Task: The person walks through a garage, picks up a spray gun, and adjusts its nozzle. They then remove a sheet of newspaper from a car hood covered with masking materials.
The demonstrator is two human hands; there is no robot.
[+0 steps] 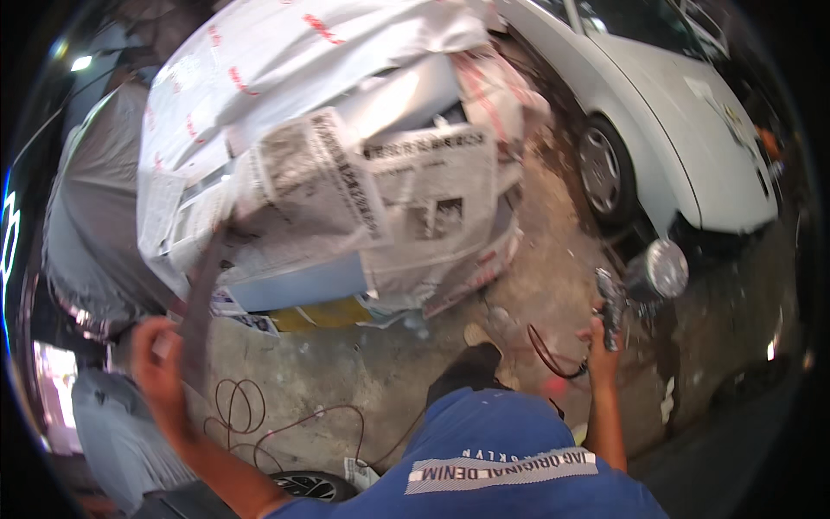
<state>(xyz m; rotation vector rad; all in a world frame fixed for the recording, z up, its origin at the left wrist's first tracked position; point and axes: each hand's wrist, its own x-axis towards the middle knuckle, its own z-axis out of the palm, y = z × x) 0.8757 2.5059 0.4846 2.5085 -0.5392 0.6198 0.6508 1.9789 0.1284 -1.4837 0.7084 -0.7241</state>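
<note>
**Foil-wrapped spray gun (pixel 611 303) held in the right hand (pixel 599 343), out beside a paper-masked vehicle (pixel 337 52)**

At the far left, a grey cover (pixel 104 208) drapes over a bulky form, and a second grey cover (pixel 130 441) lies lower down. The left hand (pixel 157 363) is raised just in front of these, fingers curled. A dark strip (pixel 197 324) hangs right beside it, blurred; whether this hand's grip is clamped on the strip or merely near it, I cannot tell.

Next comes the masked vehicle, its top under white plastic with red print, its nearer face under overlapping newspaper sheets (pixel 432 186). A pale blue-grey panel (pixel 303 284) shows below the paper. A thin reddish line (pixel 361 426) loops over the concrete floor (pixel 553 251), and a loose wheel (pixel 311 486) lies partly hidden behind the person's blue shirt (pixel 519 432).

Farther right, a reddish-brown hose (pixel 540 350) curves up to the right hand. That hand's grip is clamped around the gun's handle, well apart from the masked vehicle. A silvery canister (pixel 664 269) sits immediately right of the gun. Beyond it stands a white car (pixel 674 130), its front wheel (pixel 605 169) facing the masked vehicle.
</note>
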